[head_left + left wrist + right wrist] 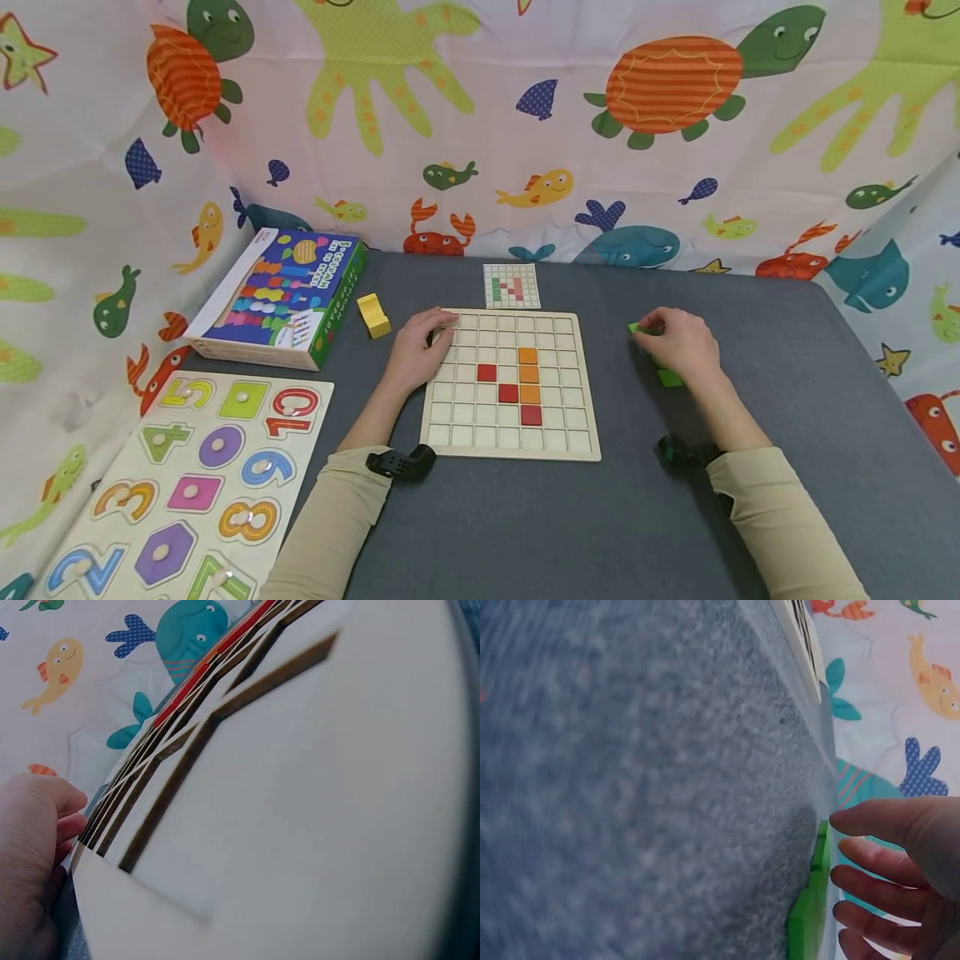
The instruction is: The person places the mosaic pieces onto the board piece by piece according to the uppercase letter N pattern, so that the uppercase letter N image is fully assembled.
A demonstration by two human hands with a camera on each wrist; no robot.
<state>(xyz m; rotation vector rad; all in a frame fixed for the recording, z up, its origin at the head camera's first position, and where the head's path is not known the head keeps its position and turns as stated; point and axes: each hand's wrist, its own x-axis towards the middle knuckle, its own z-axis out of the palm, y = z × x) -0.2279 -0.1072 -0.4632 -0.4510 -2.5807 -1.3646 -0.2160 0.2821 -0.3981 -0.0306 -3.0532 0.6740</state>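
A wooden grid board [509, 454] lies in the middle of the table, with orange tiles [528, 374] and red tiles [507, 393] in some of its squares. The left hand [417, 350] rests on the board's upper left edge, and its fingertips touch the rim in the left wrist view. To the right of the board, the right hand [681, 340] hovers at several green tiles [808, 922]. Its thumb and fingers are spread apart beside them in the right wrist view, with nothing visible between them. The hand partly hides these tiles in the head view.
A small pattern card [512, 286] lies behind the board. Yellow blocks [373, 316] sit left of it, near a colourful game box [273, 292]. At the left front is a number puzzle board [187, 467]. A printed cloth [487, 125] hangs behind the grey table [510, 533].
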